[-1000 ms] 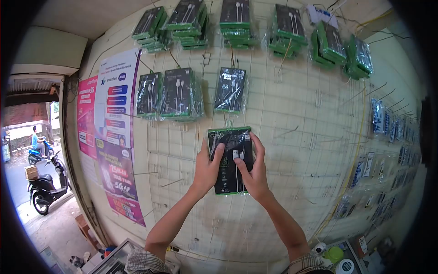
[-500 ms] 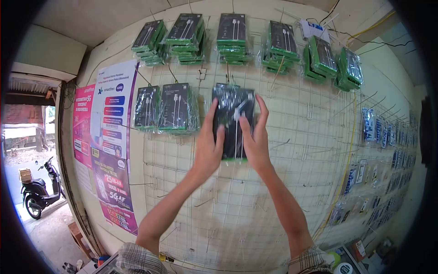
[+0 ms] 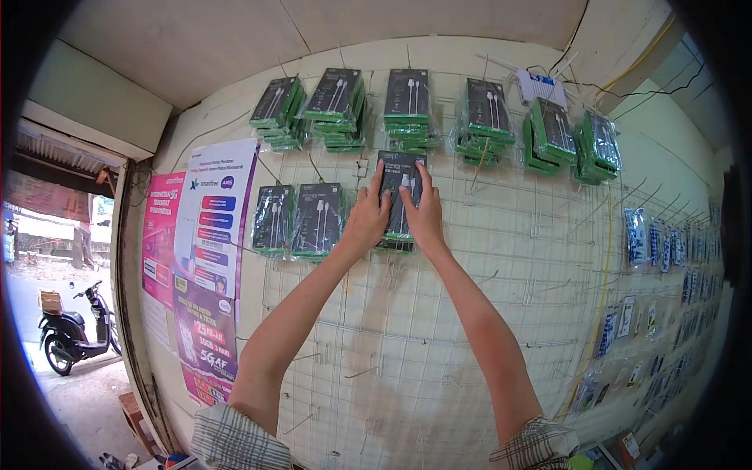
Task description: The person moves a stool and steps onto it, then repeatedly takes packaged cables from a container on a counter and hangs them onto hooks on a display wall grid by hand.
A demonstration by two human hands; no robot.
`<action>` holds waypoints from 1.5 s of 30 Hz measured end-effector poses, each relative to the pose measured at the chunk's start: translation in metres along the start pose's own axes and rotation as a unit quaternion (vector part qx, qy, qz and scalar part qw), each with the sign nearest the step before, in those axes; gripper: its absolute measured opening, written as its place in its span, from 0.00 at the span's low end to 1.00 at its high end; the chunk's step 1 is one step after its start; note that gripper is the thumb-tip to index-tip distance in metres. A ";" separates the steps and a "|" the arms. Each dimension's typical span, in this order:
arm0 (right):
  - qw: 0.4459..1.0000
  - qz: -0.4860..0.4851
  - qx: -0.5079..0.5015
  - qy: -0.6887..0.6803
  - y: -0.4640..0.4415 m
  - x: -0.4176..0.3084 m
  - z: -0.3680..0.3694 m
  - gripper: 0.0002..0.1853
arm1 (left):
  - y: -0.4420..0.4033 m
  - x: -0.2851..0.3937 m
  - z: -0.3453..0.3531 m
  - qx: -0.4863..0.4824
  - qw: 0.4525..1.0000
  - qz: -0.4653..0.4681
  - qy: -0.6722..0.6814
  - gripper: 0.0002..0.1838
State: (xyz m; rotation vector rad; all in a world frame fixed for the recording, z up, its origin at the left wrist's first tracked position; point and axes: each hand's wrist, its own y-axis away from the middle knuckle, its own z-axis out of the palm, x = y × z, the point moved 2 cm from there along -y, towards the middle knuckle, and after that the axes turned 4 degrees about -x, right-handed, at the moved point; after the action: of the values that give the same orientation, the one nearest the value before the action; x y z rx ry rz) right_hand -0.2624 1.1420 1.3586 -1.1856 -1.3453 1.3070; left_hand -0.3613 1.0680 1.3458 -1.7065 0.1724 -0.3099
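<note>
A black and green charging cable box point(image 3: 397, 213) in clear plastic is held upright between my two hands against the wire grid. My left hand point(image 3: 366, 220) grips its left edge, thumb on the front. On the right edge, my right hand point(image 3: 425, 222) holds it the same way, partly covering the printed white cable. Part of another box shows below it. Just left of my left hand hangs a similar cable box point(image 3: 317, 219), beside one more cable box point(image 3: 272, 218). Above my hands hangs a stack of cable boxes point(image 3: 407, 98).
The wire grid point(image 3: 462, 313) covers the wall, with bare hooks sticking out. More box stacks point(image 3: 487, 113) hang upper right, near a white router-like device point(image 3: 540, 88). Small packets point(image 3: 638, 235) hang at far right. Posters point(image 3: 205, 227) and a doorway with a motorbike point(image 3: 77, 325) are left.
The cable box in my hands has moved away from me, closer to the grid, and looks smaller. My arms reach further out. The view has tilted up slightly.
</note>
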 end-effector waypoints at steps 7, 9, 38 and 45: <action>1.000 -0.019 -0.005 -0.001 -0.002 0.005 0.004 0.29 | 0.001 -0.003 0.004 0.000 1.000 -0.018 0.011 0.28; 1.000 -0.009 -0.012 0.011 -0.004 0.012 0.007 0.30 | -0.002 -0.013 0.012 0.022 1.000 -0.007 -0.015 0.29; 0.996 -0.048 -0.010 0.070 0.137 -0.002 -0.026 0.21 | 0.137 -0.008 -0.026 0.019 0.993 -0.007 0.116 0.17; 0.865 0.052 -0.410 -0.285 0.418 -0.087 -0.004 0.07 | 0.398 -0.004 -0.087 0.066 0.905 -0.404 0.115 0.11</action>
State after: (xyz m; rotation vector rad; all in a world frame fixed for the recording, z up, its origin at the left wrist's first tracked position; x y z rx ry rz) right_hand -0.2251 1.0506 0.9433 -1.4832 -2.4657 1.2291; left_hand -0.3669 0.9235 0.9651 -1.5287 -0.3958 -1.1145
